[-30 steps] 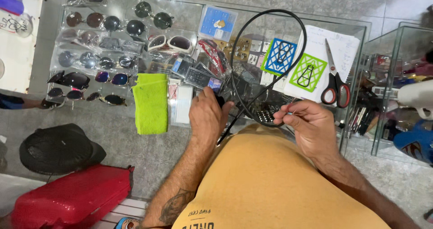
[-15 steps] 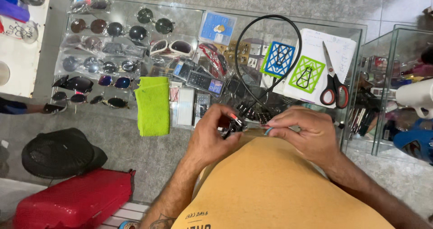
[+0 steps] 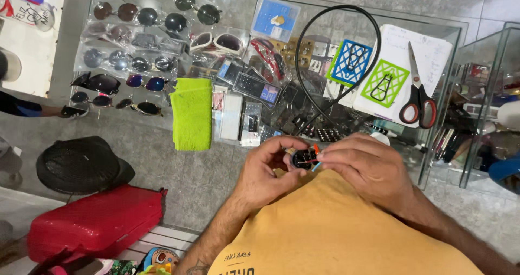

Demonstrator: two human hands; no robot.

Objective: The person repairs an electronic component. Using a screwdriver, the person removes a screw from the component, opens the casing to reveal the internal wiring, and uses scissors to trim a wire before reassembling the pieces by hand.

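Note:
Close to my chest, my left hand pinches a small round black connector end of a black cable. My right hand meets it from the right, fingertips on thin coloured wires, orange and blue, that stick out of the connector. The cable loops up over the glass counter and comes back down to my hands. I wear a yellow shirt.
On the glass counter lie rows of sunglasses, a bright green cloth, small boxed items, a blue card and a green card on white paper, and red-handled scissors. A black hat and red case sit at lower left.
Both hands drew in toward my chest and closed together on the cable end. The coloured wires now show between my fingertips.

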